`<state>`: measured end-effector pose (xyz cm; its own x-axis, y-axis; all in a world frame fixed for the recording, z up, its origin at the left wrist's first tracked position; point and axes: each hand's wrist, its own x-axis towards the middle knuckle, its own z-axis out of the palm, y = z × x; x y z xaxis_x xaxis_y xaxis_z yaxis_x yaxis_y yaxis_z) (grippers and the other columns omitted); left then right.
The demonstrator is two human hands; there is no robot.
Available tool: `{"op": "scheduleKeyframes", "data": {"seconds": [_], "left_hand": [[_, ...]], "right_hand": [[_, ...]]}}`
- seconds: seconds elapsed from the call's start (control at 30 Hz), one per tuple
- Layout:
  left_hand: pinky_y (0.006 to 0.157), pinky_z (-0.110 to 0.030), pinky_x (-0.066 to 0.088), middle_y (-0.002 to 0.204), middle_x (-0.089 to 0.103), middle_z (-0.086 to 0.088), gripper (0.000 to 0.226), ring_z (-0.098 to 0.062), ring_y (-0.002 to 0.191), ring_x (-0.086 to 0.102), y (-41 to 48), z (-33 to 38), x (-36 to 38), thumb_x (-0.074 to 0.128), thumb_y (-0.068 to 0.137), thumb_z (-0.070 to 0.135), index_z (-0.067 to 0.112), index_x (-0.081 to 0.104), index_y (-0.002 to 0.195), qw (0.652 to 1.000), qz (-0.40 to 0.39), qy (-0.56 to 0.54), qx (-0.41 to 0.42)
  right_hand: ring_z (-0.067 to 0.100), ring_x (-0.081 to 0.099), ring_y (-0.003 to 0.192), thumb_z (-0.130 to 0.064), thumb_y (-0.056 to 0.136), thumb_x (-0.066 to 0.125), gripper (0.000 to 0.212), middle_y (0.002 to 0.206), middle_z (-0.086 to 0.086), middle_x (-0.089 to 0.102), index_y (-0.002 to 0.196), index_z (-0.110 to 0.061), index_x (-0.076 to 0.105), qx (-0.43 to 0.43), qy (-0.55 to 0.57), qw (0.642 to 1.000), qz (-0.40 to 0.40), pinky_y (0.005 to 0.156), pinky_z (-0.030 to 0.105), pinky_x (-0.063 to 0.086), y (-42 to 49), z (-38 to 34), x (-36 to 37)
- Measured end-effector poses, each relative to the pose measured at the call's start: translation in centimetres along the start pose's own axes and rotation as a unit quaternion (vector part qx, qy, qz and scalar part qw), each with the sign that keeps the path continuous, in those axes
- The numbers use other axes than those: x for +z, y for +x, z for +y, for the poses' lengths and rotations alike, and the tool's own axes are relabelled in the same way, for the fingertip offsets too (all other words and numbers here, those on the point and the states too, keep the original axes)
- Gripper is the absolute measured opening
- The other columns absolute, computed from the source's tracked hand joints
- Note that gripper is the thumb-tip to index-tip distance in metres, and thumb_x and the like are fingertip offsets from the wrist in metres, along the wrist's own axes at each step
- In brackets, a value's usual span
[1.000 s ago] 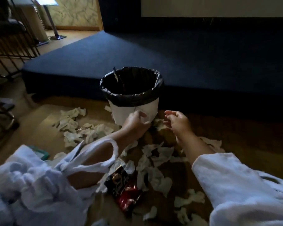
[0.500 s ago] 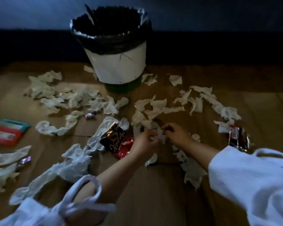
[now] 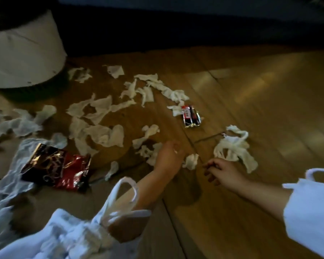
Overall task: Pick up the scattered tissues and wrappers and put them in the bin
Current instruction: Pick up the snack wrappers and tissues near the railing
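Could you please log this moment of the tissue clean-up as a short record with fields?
surface: wooden floor
bin: white bin at upper left, only partly in view
tissues: many torn tissues scattered on the floor
wrappers: large dark red wrapper at left; small red and black wrapper farther off
left hand: left hand low over the floor, with a small tissue piece at its fingertips; grip unclear
right hand: right hand open, beside a tangled tissue
progress: litter not yet in the bin

Left hand (image 3: 169, 152) low, fingers curled; right hand (image 3: 220, 170) low, fingers loose.
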<state>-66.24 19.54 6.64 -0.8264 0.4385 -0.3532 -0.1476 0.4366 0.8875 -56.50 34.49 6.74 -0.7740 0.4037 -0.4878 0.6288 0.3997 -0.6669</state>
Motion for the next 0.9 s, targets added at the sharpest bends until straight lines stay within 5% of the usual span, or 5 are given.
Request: {"op": "scheduleKeyframes", "data": {"seconds": [0.2,0.4,0.5,0.7,0.9], "left_hand": [[0.095,-0.036,0.047,0.133,0.044,0.000,0.045,-0.017,0.117,0.048,-1.8,-2.8,3.4,0.055,0.090,0.030,0.021,0.041,0.132,0.985,-0.067,0.140,0.069],[0.115,-0.049,0.008,0.157,-0.004,-0.006,0.069,-0.032,0.144,-0.004,-0.6,-5.6,2.3,0.048,0.092,0.039,0.029,0.009,0.147,0.934,0.028,0.353,0.051],[0.116,-0.044,0.011,0.157,-0.003,-0.007,0.070,-0.031,0.144,0.000,0.2,-7.3,1.8,0.041,0.095,0.040,0.027,-0.002,0.148,0.910,-0.025,0.414,0.008],[0.107,-0.034,0.029,0.144,0.035,-0.003,0.053,-0.025,0.135,0.027,-0.2,-7.4,4.4,0.033,0.089,0.046,0.026,0.037,0.138,0.919,-0.058,0.387,0.043],[0.087,-0.023,0.034,0.125,0.049,-0.003,0.035,-0.013,0.116,0.041,-0.5,-5.3,7.6,0.041,0.094,0.027,0.021,0.047,0.127,0.952,0.016,0.286,0.110]], "right_hand": [[0.007,0.056,0.079,0.002,0.092,0.046,0.017,0.097,0.009,0.061,0.100,-0.004,0.061,-0.045,0.031,0.986,0.159,0.056,0.004,0.042,-0.3,7.2,-1.7],[0.034,0.039,0.127,-0.041,0.082,0.064,0.053,0.135,0.013,0.042,0.124,-0.012,0.051,-0.117,-0.103,0.959,0.237,0.096,0.038,0.040,3.7,11.0,-1.5],[0.032,0.015,0.142,-0.058,0.083,0.052,0.070,0.154,0.004,0.019,0.142,-0.027,0.032,-0.097,-0.215,0.956,0.172,0.113,0.048,0.017,5.4,11.0,-0.9],[0.012,0.045,0.120,-0.030,0.092,0.037,0.032,0.129,-0.001,0.052,0.119,-0.025,0.052,-0.303,-0.117,0.944,0.059,0.102,0.024,0.037,3.8,15.3,1.6],[0.020,0.053,0.094,-0.018,0.084,0.035,0.031,0.102,0.015,0.060,0.095,-0.005,0.061,-0.194,-0.006,0.960,0.203,0.077,0.012,0.035,5.1,13.3,-3.8]]}}
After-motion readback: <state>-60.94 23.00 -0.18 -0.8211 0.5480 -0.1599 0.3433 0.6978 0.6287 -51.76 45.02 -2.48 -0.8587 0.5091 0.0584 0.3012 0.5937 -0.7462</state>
